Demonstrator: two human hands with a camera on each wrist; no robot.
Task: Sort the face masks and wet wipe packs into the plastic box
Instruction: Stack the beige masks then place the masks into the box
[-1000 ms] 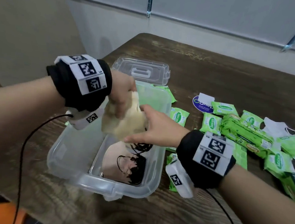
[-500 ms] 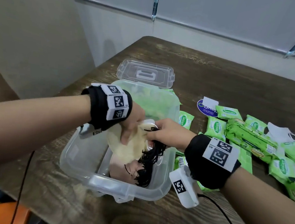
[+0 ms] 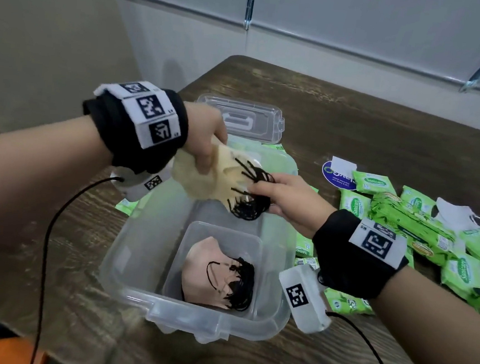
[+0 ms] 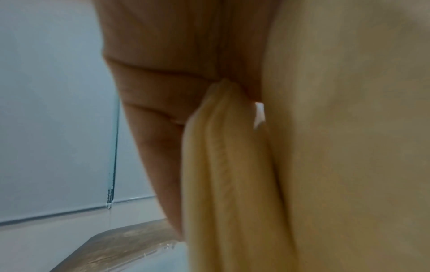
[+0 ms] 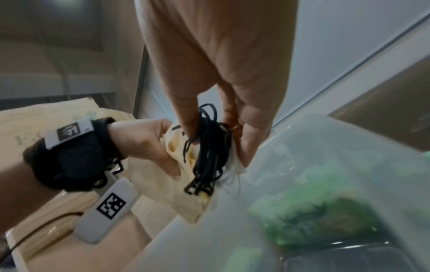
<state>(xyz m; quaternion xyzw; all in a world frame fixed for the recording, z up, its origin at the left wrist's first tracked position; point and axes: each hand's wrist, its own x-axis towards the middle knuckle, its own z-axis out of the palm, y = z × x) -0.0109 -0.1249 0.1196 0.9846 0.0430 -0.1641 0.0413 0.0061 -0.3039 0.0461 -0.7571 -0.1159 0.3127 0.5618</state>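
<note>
The left hand (image 3: 205, 138) pinches the far-left edge of a stack of cream face masks (image 3: 204, 178), thumb on top and fingers curled beneath, while the right hand (image 3: 286, 197) bunches the masks' black ear loops (image 3: 250, 196) between thumb and fingertips at the stack's right end; the right wrist view shows the cords gathered in that pinch. The stack hangs above the plastic box (image 3: 127, 262), over its far half and clear of the floor. These masks look light, soft and floppy, and the layers are likely to fan apart or slide if gripped loosely, so holding the fabric edge firmly with one hand and keeping the springy loops tucked with the other seems the sound way to carry them. Both forearms reach in from the near side, wrists raised, hands close together. In the near inner compartment lies a stack of pink masks (image 3: 211, 269). To the right, on the wooden table (image 3: 355, 110), green wet wipe packs (image 3: 410, 217) lie scattered; the clear lid (image 3: 244, 118) lies beyond the box.
</note>
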